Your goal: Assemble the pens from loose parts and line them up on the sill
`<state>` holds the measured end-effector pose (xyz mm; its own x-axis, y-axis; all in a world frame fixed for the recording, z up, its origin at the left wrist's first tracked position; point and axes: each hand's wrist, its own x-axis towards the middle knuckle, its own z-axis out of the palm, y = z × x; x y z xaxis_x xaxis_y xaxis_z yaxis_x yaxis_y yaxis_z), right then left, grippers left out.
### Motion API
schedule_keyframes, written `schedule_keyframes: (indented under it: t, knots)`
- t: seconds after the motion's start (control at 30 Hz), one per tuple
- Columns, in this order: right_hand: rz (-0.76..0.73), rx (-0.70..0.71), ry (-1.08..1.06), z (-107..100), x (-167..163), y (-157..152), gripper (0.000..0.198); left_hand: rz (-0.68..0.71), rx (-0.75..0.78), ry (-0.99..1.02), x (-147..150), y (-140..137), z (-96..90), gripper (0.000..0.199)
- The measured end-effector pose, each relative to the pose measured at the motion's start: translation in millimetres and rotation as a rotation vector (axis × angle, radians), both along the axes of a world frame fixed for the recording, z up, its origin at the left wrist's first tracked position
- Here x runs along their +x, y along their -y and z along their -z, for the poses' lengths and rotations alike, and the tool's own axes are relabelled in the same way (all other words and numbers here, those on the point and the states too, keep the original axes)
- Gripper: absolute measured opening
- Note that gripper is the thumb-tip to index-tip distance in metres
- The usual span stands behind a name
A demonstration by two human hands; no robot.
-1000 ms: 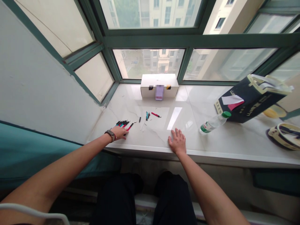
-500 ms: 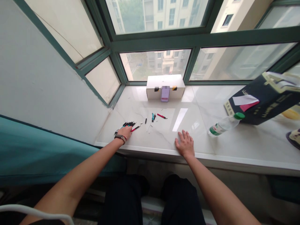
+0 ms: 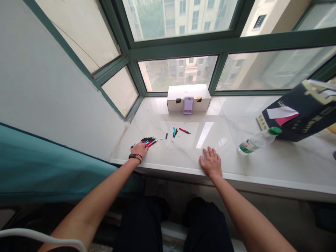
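Note:
My left hand (image 3: 139, 149) is at the left part of the white sill, its fingers closed at the rear end of a red-and-black pen (image 3: 151, 143). This pen lies against a bunch of pens (image 3: 147, 139) with black, teal and red barrels, partly covered by the hand. My right hand (image 3: 211, 162) rests flat near the front edge, fingers spread, holding nothing. Between the hands lie a teal pen part (image 3: 174, 131), a short black piece (image 3: 166, 135), a red pen (image 3: 184, 131) and several small thin parts.
A white box (image 3: 189, 91) with a purple packet (image 3: 188, 106) at its front stands by the window. To the right are a green-capped plastic bottle (image 3: 258, 141) and a dark carton bag (image 3: 299, 112). The sill's front edge (image 3: 178, 170) runs below my hands.
My left hand has shifted slightly left, bringing the red-and-black pen in against the bunch. My right hand stays flat on the sill. The whole view has shifted slightly.

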<state>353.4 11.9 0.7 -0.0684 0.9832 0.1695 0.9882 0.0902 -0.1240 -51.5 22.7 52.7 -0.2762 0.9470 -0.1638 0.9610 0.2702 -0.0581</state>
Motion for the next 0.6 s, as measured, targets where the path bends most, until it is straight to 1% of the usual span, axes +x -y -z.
schedule_keyframes:
  t: [0.2,0.3,0.37,0.4,0.47,0.53,0.6]
  knots:
    - [0.007,-0.013,-0.002,-2,-1,0,0.050,-0.040,0.075,0.033,-6,8,8.1,0.034]
    - [0.008,-0.017,-0.004,-2,-1,0,0.050,-0.060,0.145,0.065,-18,12,12.2,0.037]
    - [0.005,-0.011,-0.006,-2,-1,0,0.050,-0.048,0.216,0.091,-29,14,15.7,0.042]
    - [0.004,-0.007,-0.007,-1,0,0,0.050,-0.032,0.258,0.103,-35,15,17.9,0.048]
    - [0.005,0.000,-0.009,0,0,0,0.050,0.018,0.310,0.129,-46,14,23.4,0.066]
    - [0.005,0.006,-0.009,0,0,0,0.050,0.045,0.289,0.152,-55,13,30.2,0.087]
    - [0.004,0.012,-0.009,1,0,0,0.050,0.026,0.232,0.177,-63,10,37.4,0.101]
